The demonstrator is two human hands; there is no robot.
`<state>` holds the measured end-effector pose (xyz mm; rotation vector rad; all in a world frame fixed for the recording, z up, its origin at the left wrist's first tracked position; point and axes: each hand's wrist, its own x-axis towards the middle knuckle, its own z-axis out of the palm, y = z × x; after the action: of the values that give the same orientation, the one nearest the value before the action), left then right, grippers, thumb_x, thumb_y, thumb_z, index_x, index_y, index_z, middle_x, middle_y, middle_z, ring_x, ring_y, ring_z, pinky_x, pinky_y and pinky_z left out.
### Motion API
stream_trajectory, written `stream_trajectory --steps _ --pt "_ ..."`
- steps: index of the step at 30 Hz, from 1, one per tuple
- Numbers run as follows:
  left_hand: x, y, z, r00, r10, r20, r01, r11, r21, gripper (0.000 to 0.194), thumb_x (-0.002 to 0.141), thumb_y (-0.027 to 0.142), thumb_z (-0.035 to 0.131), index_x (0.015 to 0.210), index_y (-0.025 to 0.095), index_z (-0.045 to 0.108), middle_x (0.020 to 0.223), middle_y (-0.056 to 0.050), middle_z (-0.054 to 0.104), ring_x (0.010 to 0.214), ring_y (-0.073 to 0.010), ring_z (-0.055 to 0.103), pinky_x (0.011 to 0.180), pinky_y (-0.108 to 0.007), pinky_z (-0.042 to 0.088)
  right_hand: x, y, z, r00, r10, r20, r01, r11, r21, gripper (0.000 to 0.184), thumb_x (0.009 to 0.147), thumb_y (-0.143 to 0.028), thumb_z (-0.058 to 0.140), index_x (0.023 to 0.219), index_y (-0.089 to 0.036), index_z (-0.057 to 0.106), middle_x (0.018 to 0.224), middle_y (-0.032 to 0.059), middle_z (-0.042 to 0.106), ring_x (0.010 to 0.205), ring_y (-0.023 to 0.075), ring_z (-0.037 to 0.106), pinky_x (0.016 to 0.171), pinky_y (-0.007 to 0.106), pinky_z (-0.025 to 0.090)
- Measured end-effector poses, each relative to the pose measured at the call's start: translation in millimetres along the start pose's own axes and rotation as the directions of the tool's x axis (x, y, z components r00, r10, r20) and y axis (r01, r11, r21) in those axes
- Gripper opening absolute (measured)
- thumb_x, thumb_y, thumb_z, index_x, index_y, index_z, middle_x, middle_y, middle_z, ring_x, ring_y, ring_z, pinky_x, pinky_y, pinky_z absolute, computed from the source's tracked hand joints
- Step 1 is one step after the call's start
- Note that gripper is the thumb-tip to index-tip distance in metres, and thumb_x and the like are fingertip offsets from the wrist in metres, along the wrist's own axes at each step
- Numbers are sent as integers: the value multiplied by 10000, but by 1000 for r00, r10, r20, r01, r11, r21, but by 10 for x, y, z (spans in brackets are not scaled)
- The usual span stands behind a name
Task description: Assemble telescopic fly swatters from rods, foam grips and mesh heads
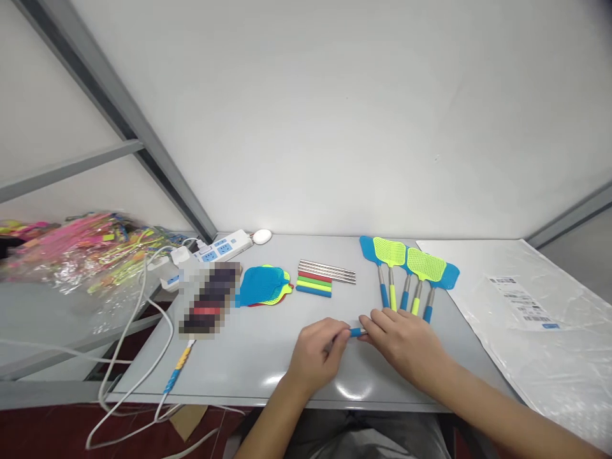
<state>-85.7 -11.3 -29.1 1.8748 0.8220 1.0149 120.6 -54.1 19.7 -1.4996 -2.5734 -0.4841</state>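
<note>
Near side of the metal rods (327,271), toward their right end: a blue tube (356,332) sits between my two hands, low over the desk (268,382). My left hand (318,354) is closed, thumb and fingers pinching the tube's left end. My right hand (399,341) is curled, fingertips drawn together on a short silvery piece (363,331) at the tube's other end; its palm hides the rest, so I cannot tell how far the piece extends.

Loose tubes (314,285), one each of red, green, yellow and blue, lie side by side along the near edge of the metal rods. Left of the rods: a stack of mesh heads (262,285), blue uppermost, yellow and red edges showing beneath. Farther left, a blurred-out dark object (210,303) and, behind it, a power strip (229,247). Right of the rods: five fly swatters (410,262), fanned, blue and yellow, handle ends pointing toward me. Well right, a white plastic package (530,319) carrying a printed label.
</note>
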Motion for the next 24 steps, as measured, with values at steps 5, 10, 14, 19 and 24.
stream_trajectory --steps 5,10,14,19,24 --pt "70 -73 -338 845 -460 -271 111 648 -753 421 959 494 379 980 165 640 959 -117 727 950 -266 679 864 -413 498 194 -182 45 989 -42 141 22 990 138 333 896 -56 489 1203 -177 532 894 32 599 744 161 587 575 305 347" --pt "39 -133 -534 872 -472 -128 116 454 -884 588 947 605 293 970 147 660 1051 -156 694 1113 -281 599 889 -388 471 287 -335 140 969 -126 212 85 978 192 300 902 -69 486 1172 -185 547 871 27 628 731 168 614 567 305 358" --pt "-19 -106 -507 896 -429 -116 116 478 -871 699 924 676 228 901 133 668 967 -152 674 1001 -264 604 838 -372 482 349 -436 161 953 -187 239 141 971 194 337 858 -22 495 1148 -179 562 866 23 640 719 167 627 543 308 358" --pt "3 -75 -506 920 -386 -73 127 470 -874 768 882 741 175 833 135 644 868 -128 643 900 -250 601 775 -360 497 443 -476 94 938 -251 240 229 967 115 403 833 -20 493 1214 -140 547 884 44 647 687 166 631 505 313 353" --pt "48 -39 -537 927 -372 -44 143 458 -878 799 846 784 169 804 136 634 887 -125 635 852 -225 592 718 -319 493 558 -480 11 915 -334 224 336 941 33 482 843 -50 483 1324 -81 471 827 51 631 613 164 609 444 324 304"
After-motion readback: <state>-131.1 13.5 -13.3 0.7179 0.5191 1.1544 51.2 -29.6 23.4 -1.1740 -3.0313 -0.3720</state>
